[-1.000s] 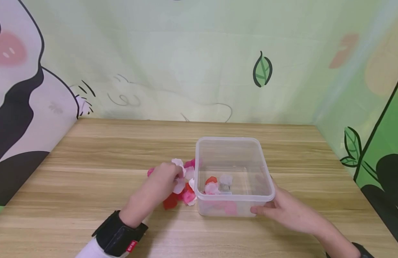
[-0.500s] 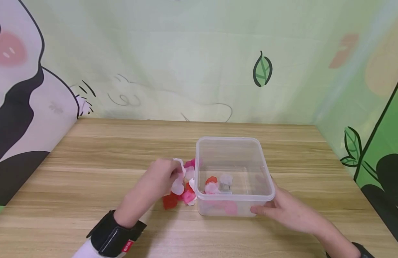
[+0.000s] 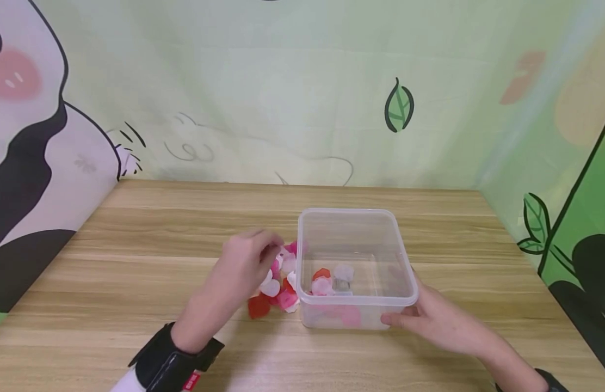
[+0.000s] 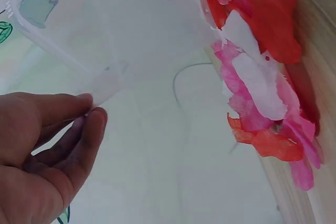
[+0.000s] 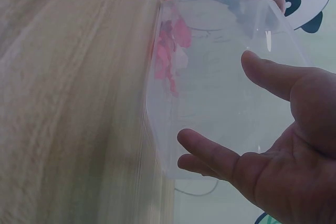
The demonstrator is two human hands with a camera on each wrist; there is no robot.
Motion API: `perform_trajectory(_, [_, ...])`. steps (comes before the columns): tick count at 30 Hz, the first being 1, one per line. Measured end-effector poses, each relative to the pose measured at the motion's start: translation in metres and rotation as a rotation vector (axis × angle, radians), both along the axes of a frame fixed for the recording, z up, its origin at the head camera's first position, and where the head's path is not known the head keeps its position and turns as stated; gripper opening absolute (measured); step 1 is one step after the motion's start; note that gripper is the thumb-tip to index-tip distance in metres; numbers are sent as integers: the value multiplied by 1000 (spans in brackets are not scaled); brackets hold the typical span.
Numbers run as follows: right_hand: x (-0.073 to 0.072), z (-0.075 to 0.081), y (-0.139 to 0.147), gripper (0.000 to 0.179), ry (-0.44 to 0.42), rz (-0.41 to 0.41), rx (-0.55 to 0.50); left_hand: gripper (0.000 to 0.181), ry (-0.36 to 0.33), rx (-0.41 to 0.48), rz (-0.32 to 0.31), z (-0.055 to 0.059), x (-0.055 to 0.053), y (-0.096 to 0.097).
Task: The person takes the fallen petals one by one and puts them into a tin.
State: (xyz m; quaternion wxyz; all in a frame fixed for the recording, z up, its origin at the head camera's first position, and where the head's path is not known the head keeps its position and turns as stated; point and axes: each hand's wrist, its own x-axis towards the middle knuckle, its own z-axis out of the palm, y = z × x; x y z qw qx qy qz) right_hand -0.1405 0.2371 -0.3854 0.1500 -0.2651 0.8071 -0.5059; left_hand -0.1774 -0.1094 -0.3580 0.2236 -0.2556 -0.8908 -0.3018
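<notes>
The person's left hand (image 3: 244,261) is raised just over a loose heap of petals (image 3: 285,299) on the wood-grain tabletop (image 3: 160,261). Its grip is a pinch: thumb and fingertip meet, and from the left wrist I can make out a thin, pale petal (image 4: 107,85) caught between them, its outline faint against the box behind. The heap mixes red, hot pink, pale pink and white, the pieces overlapping, with a red petal (image 3: 258,306) at its near edge. It sits close along the left side of a clear, squarish plastic box (image 3: 351,234), which stands upright with its mouth facing up.

The right hand (image 3: 442,318) is at the box's near right corner, thumb on the front wall and the other fingers along the right side. That grip is spread, the fingers fairly straight against the plastic. Inside the box, toward the left, lie a few petals (image 3: 322,286), red, pale pink and whitish; more pink shows through the front wall.

A black band (image 3: 172,359) wraps the left wrist over a white sleeve (image 3: 128,381). Behind everything hangs a pale green backdrop (image 3: 283,109) with a cartoon panda (image 3: 87,147) on the left and a leaf (image 3: 399,110) right of centre.
</notes>
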Motion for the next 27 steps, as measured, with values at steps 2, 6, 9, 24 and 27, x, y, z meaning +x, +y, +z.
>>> perform_trajectory(2, [0, 0, 0, 93, -3, 3, -4, 20, 44, 31, -4, 3, 2, 1])
perform_trajectory(6, [0, 0, 0, 92, 6, 7, 0, 21, 112, 86, -28, 9, 9, 4])
perform_trajectory(9, [0, 0, 0, 92, 15, 15, -4, 20, 174, 125, -61, 13, 13, 7])
perform_trajectory(24, [-1, 0, 1, 92, -22, -14, 13, 24, 239, 185, -316, 15, 26, 25])
perform_trajectory(27, [0, -1, 0, 92, -20, -12, 1, 24, 230, 173, -332, 14, 26, 27])
